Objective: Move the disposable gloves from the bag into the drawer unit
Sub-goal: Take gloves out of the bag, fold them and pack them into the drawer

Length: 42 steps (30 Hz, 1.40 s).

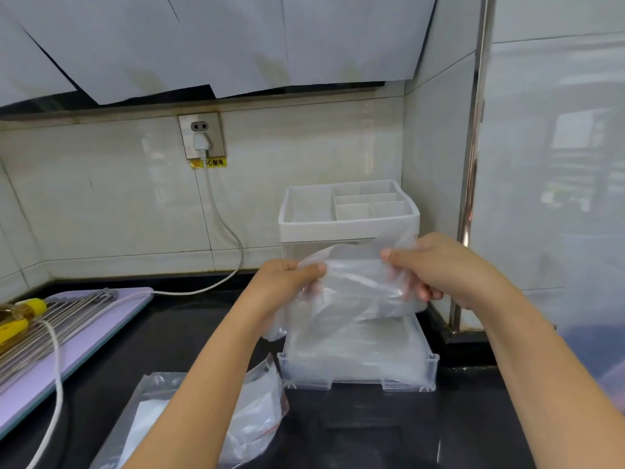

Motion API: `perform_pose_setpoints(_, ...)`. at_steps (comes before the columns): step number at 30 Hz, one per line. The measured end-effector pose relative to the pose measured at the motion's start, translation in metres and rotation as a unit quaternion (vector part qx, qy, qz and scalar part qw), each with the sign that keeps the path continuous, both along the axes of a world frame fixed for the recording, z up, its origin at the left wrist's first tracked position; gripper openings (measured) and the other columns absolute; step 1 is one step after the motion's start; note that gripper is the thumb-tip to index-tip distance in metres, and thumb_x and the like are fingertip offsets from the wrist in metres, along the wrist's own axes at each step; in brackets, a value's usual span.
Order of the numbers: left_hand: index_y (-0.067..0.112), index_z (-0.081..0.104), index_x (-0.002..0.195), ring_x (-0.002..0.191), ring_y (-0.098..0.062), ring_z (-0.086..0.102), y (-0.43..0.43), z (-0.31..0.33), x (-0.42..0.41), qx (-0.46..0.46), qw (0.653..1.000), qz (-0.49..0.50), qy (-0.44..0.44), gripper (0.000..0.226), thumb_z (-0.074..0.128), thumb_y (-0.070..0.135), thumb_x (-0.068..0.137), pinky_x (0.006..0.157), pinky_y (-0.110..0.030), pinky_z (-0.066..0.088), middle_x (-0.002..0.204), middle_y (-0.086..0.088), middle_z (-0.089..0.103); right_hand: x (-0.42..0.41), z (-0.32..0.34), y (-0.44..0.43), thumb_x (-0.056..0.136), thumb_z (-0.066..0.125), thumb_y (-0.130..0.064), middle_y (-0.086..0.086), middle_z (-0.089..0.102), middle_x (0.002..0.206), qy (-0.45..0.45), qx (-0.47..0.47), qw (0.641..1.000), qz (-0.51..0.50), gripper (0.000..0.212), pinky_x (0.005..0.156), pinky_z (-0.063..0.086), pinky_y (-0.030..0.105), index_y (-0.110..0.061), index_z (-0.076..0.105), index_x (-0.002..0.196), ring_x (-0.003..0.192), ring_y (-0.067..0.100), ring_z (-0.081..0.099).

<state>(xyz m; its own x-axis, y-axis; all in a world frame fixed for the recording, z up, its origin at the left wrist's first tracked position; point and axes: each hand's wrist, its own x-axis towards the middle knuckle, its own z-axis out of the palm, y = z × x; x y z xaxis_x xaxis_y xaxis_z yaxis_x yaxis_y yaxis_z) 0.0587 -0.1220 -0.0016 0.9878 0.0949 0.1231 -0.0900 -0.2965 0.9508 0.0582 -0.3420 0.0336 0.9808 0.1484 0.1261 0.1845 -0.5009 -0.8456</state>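
Past the bag (257, 412) lying nearest us, our left hand (286, 278) and right hand (437, 265) pinched the gloves (355, 294), stretched lengthwise left to right, just above the pulled-out drawer (358, 384).

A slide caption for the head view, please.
The left hand and right hand hold disposable gloves over the open drawer.

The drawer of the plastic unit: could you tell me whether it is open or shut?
Open: the drawer juts forward of the drawer unit, clear gloves lying inside.

Black counter (372, 434): drawer unit (348, 214), plastic bag (260, 411), purple board (101, 333), white cable (189, 292).
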Motion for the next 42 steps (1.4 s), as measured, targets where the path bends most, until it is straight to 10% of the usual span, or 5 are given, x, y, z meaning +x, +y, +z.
perform_pose_setpoints(13, 0.014, 0.062, 0.092, 0.075, -0.011, 0.056, 0.002, -0.018, 0.008, 0.277, 0.931, 0.202, -0.124, 0.010, 0.063, 0.023, 0.089, 0.067, -0.027, 0.046, 0.076, 0.007, 0.060, 0.042, -0.056, 0.006, 0.091, 0.060, -0.037, -0.001, 0.058, 0.048, 0.054, -0.159, 0.985, -0.049, 0.032, 0.050, 0.037, 0.022, -0.009, 0.066, 0.077, 0.048, 0.011, 0.047)
perform_pose_setpoints(17, 0.015, 0.065, 0.084, 0.069, -0.011, 0.059, -0.013, -0.013, -0.002, 0.319, 0.923, 0.086, -0.197, 0.008, 0.060, 0.019, 0.088, 0.066, -0.026, 0.050, 0.071, 0.005, 0.064, 0.050, -0.068, 0.016, 0.093, 0.054, -0.040, -0.003, 0.059, 0.043, 0.074, -0.263, 0.961, -0.041, 0.033, 0.049, 0.039, 0.021, -0.011, 0.061, 0.079, 0.048, 0.010, 0.051)
perform_pose_setpoints(23, 0.015, 0.068, 0.116, 0.106, -0.014, 0.060, -0.035, -0.037, 0.000, 0.439, 0.885, -0.149, -0.047, 0.028, 0.052, 0.026, 0.096, 0.092, -0.024, 0.045, 0.116, -0.001, 0.067, 0.057, -0.076, 0.027, 0.091, 0.056, -0.042, -0.004, 0.055, 0.046, 0.082, -0.349, 0.929, -0.085, 0.038, 0.050, 0.038, 0.026, -0.014, 0.050, 0.067, 0.048, 0.013, 0.051)
perform_pose_setpoints(38, 0.025, 0.021, 0.151, 0.147, -0.017, 0.013, -0.041, -0.059, 0.002, 0.430, 0.859, -0.208, 0.184, 0.073, 0.022, 0.068, 0.093, 0.117, -0.035, 0.009, 0.159, 0.006, 0.015, 0.032, -0.044, 0.027, 0.085, 0.069, -0.031, 0.000, 0.054, 0.078, -0.066, -0.393, 0.907, -0.134, 0.025, 0.061, 0.042, 0.027, -0.009, 0.061, 0.095, 0.076, 0.019, 0.054)
perform_pose_setpoints(42, 0.028, 0.020, 0.152, 0.147, -0.019, 0.012, -0.040, -0.063, 0.004, 0.442, 0.856, -0.194, 0.187, 0.077, 0.020, 0.074, 0.089, 0.117, -0.039, 0.009, 0.160, 0.005, 0.015, 0.025, -0.040, 0.039, 0.087, 0.065, -0.013, 0.004, 0.070, 0.087, 0.002, -0.343, 0.938, 0.047, 0.012, 0.068, 0.052, 0.024, -0.009, 0.071, 0.096, 0.083, 0.016, 0.066)
